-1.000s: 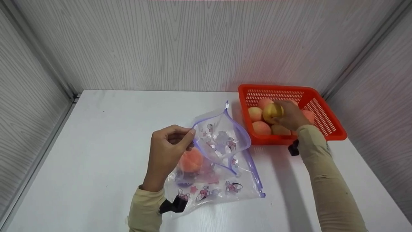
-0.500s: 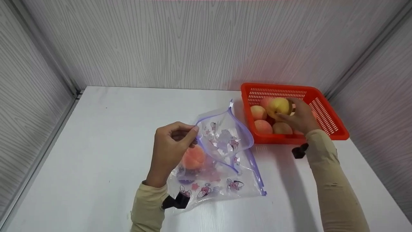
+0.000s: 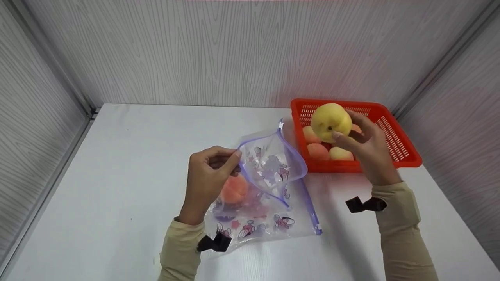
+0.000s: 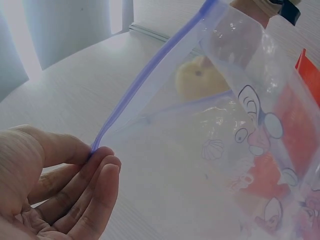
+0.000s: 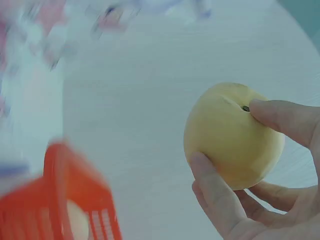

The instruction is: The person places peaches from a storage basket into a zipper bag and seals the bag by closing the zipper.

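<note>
My left hand [image 3: 209, 175] pinches the rim of a clear zip bag [image 3: 269, 168] between thumb and fingertips. The bag has a purple zip edge and a cartoon print, and its mouth gapes. Behind the clear film shows an orange-pink peach [image 3: 234, 190], partly covered by my left hand. My right hand [image 3: 371, 144] holds a yellow peach [image 3: 331, 121] by thumb and fingers above the red basket, its stem hollow in sight. In the right wrist view the fingers [image 5: 217, 192] wrap around this peach [image 5: 230, 140]. Through the film, the left wrist view shows it blurred.
At the back right stands the red basket [image 3: 408, 158] with several peaches [image 3: 318, 151] in it. More printed film with another purple zip strip [image 3: 310, 208] lies flat on the white table [image 3: 129, 175]. Pale wood-grain panels [image 3: 195, 54] enclose the back and sides.
The right hand has lifted the yellow peach up out of the basket, bringing it closer to the camera. The left hand keeps its pinch on the bag's rim.
</note>
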Tool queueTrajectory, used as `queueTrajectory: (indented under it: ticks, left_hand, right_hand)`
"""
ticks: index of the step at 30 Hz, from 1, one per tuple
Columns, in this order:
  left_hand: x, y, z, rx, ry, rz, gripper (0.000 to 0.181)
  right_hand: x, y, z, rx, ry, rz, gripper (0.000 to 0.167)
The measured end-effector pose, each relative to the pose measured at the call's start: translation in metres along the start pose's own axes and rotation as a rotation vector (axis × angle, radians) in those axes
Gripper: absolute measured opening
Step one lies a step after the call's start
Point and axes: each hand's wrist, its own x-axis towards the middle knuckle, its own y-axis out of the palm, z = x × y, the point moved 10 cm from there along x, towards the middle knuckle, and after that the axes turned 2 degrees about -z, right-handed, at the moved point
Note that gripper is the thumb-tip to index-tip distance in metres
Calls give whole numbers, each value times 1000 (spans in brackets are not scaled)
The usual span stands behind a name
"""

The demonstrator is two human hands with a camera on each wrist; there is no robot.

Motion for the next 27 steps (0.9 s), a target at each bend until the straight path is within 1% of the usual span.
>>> queueTrajectory:
  ticks: [1,2,4,8,12,18,24,27]
  left_hand:
    - [0,0,0,4,1,-1,8]
    - [-1,-1,0,7,0,-1,8]
    - [-2,-1,0,12,2,-4,9]
    - [-3,-2,0,13,10,-12,9]
    - [-3,-3,-1,15,15,-20,10]
    - [-2,-3,-2,15,12,-29,11]
    - [-3,-4,-2,10,14,-32,13]
    - [-3,-4,-2,10,12,-30,13]
  right_hand:
    - [-3,7,3,42,2,24,56]
    - [-6,14,6,62,4,47,56]
    - [-12,27,11,76,0,92,57]
    - [-21,47,21,62,-16,159,59]
    - [-27,61,30,49,-49,197,60]
    - [-34,82,41,34,-95,292,63]
    - [-37,89,38,-11,-69,299,66]
    - [-37,91,38,-35,-71,299,66]
